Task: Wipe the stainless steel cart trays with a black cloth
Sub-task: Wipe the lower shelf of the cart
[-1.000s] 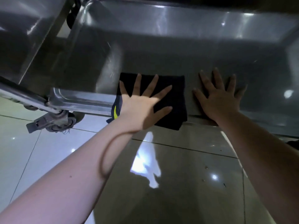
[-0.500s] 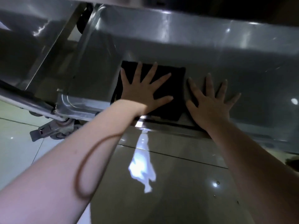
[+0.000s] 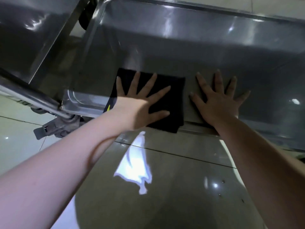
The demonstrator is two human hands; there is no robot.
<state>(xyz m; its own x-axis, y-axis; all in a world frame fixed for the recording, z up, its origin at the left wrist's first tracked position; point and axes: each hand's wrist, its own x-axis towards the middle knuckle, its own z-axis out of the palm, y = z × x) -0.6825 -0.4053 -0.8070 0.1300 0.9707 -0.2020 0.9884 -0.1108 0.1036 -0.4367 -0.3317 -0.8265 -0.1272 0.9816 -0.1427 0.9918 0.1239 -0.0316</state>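
A folded black cloth (image 3: 175,90) lies on the stainless steel cart tray (image 3: 165,52) near its front rim. My left hand (image 3: 142,103) presses flat on the cloth with fingers spread. The cloth's near edge hangs a little over the rim. Just to the right of the cloth, my right hand (image 3: 217,100) lies flat on the bare tray with fingers spread, its heel at the front rim.
The cart's frame bar (image 3: 33,98) runs along the left, with a caster wheel (image 3: 61,126) below the tray's front left corner. Another steel tray (image 3: 33,30) shows at the upper left. Glossy tiled floor (image 3: 165,187) lies below my arms.
Both hands and the cloth slid away from me into the tray, then back toward the front rim, so the cloth again overhangs the edge. The view shifted slightly.
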